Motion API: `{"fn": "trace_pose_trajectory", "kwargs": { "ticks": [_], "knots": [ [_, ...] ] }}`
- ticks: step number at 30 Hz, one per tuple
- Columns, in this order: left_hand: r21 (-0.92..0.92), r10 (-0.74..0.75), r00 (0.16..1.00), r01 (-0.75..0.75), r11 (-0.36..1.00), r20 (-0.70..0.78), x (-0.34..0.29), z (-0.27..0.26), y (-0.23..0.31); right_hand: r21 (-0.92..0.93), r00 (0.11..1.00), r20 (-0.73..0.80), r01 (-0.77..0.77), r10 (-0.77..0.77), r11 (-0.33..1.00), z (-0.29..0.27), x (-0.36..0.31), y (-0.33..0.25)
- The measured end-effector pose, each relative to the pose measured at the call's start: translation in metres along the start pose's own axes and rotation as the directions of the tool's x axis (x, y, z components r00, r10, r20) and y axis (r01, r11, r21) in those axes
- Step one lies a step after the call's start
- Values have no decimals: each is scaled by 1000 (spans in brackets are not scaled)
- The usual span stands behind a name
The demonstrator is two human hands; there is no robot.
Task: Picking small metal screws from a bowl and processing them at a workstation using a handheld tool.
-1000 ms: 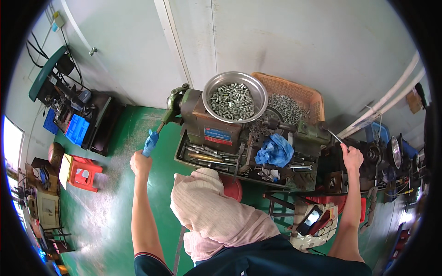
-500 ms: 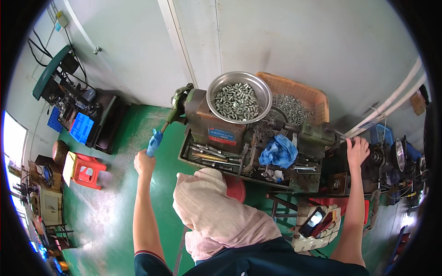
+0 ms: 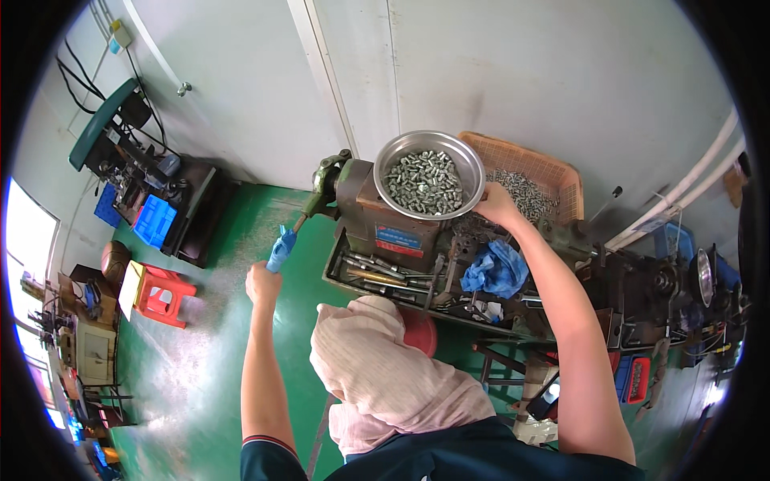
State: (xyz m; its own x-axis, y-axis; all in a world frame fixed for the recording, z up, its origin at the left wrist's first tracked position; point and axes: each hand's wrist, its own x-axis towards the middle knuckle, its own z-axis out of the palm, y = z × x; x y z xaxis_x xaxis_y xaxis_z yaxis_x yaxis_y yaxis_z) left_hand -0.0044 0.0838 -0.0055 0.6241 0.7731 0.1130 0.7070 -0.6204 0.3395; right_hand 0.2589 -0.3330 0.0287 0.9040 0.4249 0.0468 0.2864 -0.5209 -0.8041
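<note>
My left hand (image 3: 264, 282) is closed around the lower end of a machine lever, just below its blue wrapping (image 3: 281, 250). The lever runs up to a green bracket (image 3: 326, 183) on the left end of a small bench lathe (image 3: 365, 200). My right hand (image 3: 499, 206) reaches in over the lathe, beside the right rim of a steel bowl (image 3: 479, 170) heaped with small metal parts (image 3: 425, 184). Its fingers are curled together; whatever they hold is hidden. Under my right wrist lie dark metal chips, and nearer me a crumpled blue cloth (image 3: 494, 268).
Behind the lathe, an orange plastic basket (image 3: 565, 172) holds more small metal pieces. Rods and tools (image 3: 377, 272) fill the lathe's front tray. A red stool (image 3: 164, 293) stands on the green floor at left; another machine (image 3: 666, 280) stands at right.
My right hand has left the handle at the lathe's right end and moved left to beside the bowl. My left hand still grips the lever. The whole view has shifted slightly.
</note>
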Motion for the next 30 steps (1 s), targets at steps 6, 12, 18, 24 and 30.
{"fn": "trace_pose_trajectory", "kwargs": {
  "ticks": [6, 12, 18, 24, 30],
  "knots": [
    [-42, -2, 1000, 3, 999, 10, -32, -5, 19, -71, 1000, 23, 6, -4, 997, 5, -7, 1],
    [-124, 37, 999, -35, 992, 14, -67, 0, 48, -44, 996, 61, 69, -66, 997, 7, -5, 0],
    [-172, 24, 999, -20, 985, 25, -69, -6, 53, -415, 1000, -21, -18, 10, 910, -20, -4, -15],
    [-154, 12, 1000, -9, 988, 18, -71, -7, 57, -649, 689, -437, 202, -577, 733, -35, 4, -78],
    [-183, 14, 1000, -13, 983, 7, -72, -9, 56, -480, 808, 162, 566, -566, 670, 1, 16, -112]
  ]
}}
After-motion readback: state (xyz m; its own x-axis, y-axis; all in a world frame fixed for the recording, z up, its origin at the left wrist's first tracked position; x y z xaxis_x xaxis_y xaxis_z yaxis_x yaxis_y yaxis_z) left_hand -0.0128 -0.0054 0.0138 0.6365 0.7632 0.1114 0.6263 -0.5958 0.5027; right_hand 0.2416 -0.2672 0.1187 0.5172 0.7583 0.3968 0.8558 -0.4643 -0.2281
